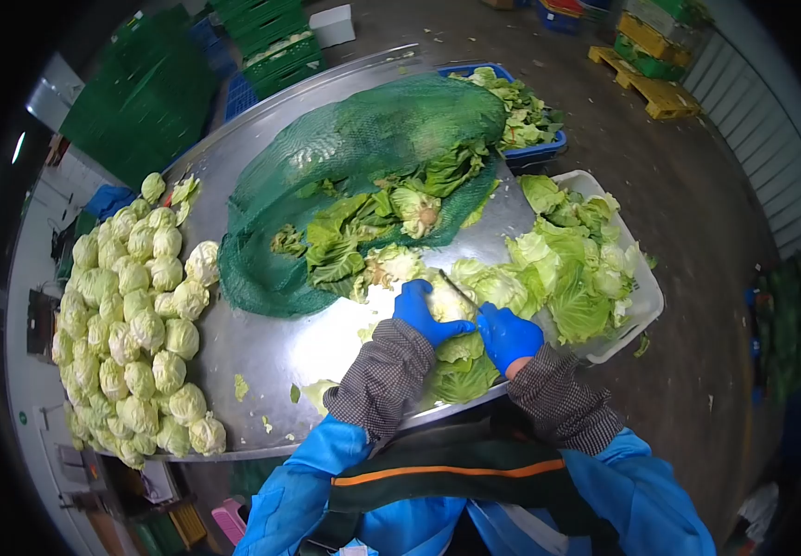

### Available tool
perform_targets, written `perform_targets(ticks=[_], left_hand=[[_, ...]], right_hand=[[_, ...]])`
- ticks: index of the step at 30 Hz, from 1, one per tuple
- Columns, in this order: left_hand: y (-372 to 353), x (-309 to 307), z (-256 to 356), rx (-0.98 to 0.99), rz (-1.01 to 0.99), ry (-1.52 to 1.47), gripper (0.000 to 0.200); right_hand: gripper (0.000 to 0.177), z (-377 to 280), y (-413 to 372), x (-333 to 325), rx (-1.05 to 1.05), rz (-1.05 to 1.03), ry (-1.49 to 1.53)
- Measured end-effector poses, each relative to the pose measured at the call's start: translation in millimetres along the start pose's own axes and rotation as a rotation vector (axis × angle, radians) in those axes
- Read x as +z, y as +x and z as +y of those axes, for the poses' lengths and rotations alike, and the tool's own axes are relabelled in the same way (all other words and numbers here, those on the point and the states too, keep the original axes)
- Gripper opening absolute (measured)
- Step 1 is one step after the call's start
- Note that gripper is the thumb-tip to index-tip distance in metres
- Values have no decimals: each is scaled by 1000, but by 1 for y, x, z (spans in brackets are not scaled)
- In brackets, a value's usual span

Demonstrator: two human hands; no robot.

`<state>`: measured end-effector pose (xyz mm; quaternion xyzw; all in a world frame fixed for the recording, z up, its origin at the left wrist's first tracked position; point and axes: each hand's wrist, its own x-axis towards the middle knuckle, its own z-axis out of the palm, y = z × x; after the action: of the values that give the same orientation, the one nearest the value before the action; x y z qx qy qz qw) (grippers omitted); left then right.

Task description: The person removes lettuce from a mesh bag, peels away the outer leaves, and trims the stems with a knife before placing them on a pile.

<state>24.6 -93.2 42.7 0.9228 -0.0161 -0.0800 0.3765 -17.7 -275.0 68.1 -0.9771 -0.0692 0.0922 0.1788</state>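
My left hand [426,313], in a blue glove, is closed against the side of a pale trimmed cabbage [450,301] near the table's front edge. In my blue-gloved right hand [509,335] is a knife [457,287], its thin dark blade slanting across the cabbage; the handle is hidden by my fingers. Loose green leaves [465,378] lie just below my hands. Beyond them a green mesh sack [345,139] lies spread open, with an untrimmed cabbage [416,211] and torn outer leaves [340,236] at its mouth.
Trimmed cabbages [127,324] are piled along the left of the metal table [266,371]. At the right edge stands a white crate [646,306] full of leaves. A blue crate [540,153] of leaves sits behind. Green stacked crates [261,37] and a yellow pallet [651,91] are farther off.
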Motion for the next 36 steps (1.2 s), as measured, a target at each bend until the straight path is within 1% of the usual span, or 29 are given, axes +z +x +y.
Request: perform_targets(ticks=[1,2,6,8,11,12,13,14,15,17,19,20,24,26,28,29,30,31,32,34,36], left_hand=[[1,0,10,-81,-54,48,114],[1,7,13,-33,21,122,116],[16,9,35,-81,-134,423,111],[21,9,52,-101,-182,463,110],[22,16,62,-113,-208,529,112],[21,18,65,-110,-212,555,114],[18,19,67,-110,-217,581,115],[11,16,67,-140,-227,553,118],[13,15,61,-105,-167,513,118],[5,21,42,-62,-84,425,117],[7,19,44,-69,-88,407,119],[11,24,38,-74,-86,415,119],[22,18,36,-144,-166,456,118],[27,8,50,-141,-239,485,118],[28,16,52,-129,-211,505,116],[28,20,54,-120,-199,517,116],[26,17,66,-156,-236,556,114],[24,19,68,-147,-214,547,115],[16,22,67,-142,-194,542,115],[13,19,64,-148,-177,534,117],[12,29,53,-117,-165,472,117]], right_hand=[[23,0,-4,-5,6,-27,-52],[19,-1,-7,-10,-6,-34,-95],[18,22,-4,13,28,-63,-104],[18,33,5,20,75,-94,-113],[20,47,17,10,52,-38,-68],[24,59,24,23,76,-16,-17],[25,68,27,24,113,-21,44],[26,76,33,21,146,-23,106],[27,77,44,17,170,-18,169],[30,66,36,25,-74,157,268],[30,21,37,-10,53,6,119],[28,16,37,-9,59,-18,123],[22,23,13,4,-5,-76,-30],[21,31,13,12,70,-48,-114],[21,38,16,11,120,-23,-171],[22,49,22,17,102,-1,-104],[23,65,33,30,84,24,-38],[25,80,45,36,64,53,27],[30,90,56,32,135,15,42],[34,75,56,16,60,101,119],[44,43,47,-18,101,-100,118]])
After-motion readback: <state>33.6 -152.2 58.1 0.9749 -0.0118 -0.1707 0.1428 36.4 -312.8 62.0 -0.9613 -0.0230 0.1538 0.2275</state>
